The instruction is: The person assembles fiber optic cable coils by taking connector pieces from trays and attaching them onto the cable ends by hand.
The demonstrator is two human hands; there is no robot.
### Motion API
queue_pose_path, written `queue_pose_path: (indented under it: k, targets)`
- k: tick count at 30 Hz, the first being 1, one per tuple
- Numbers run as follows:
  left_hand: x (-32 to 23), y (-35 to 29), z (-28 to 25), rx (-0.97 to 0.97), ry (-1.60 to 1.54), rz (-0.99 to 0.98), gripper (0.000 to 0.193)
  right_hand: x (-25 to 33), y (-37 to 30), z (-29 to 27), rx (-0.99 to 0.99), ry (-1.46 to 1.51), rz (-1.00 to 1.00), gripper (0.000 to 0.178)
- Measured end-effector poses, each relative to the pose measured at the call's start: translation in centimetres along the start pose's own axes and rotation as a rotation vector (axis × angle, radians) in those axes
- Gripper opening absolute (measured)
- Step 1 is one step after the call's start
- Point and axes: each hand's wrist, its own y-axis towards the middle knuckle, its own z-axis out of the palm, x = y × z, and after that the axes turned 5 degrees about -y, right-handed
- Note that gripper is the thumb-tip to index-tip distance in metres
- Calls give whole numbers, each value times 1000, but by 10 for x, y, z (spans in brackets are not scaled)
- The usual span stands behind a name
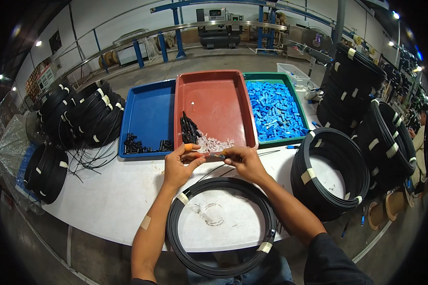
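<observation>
Over the near edge of the red tray [214,90], my left hand [179,164] and my right hand [246,162] meet with fingertips pinched. Between them is a small slim dark piece [216,156], held at both ends; its exact kind is too small to make out. Orange tape wraps a finger of my left hand. Below my hands a coil of black cable [175,228], bound with pale tape, lies over the table's front edge, between my forearms. A thin cable end rises from the coil toward my hands.
Inside the red tray lie black slim parts [189,128] and small clear pieces [214,143]. A blue tray [147,102] has black parts; a green tray [297,102] holds blue connectors [277,109]. Cable coils [97,111] stand left, more coils [328,175] right, all around the white table [100,190].
</observation>
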Motion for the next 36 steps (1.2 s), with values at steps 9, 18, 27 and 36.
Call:
queue_pose_path:
  k: [9,18,27,36]
  targets:
    - [-16,-16,3,49,146,85,46,9,-9,4,35,91,-112,22]
    - [-16,-20,0,72,289,212,43,4,-11,3,37,-31,-286,24]
    - [-21,-21,3,60,344,281,34,2,-10,2,8,-146,-359,20]
    - [-22,-20,0,137,416,318,37,4,-9,2,82,-120,-243,22]
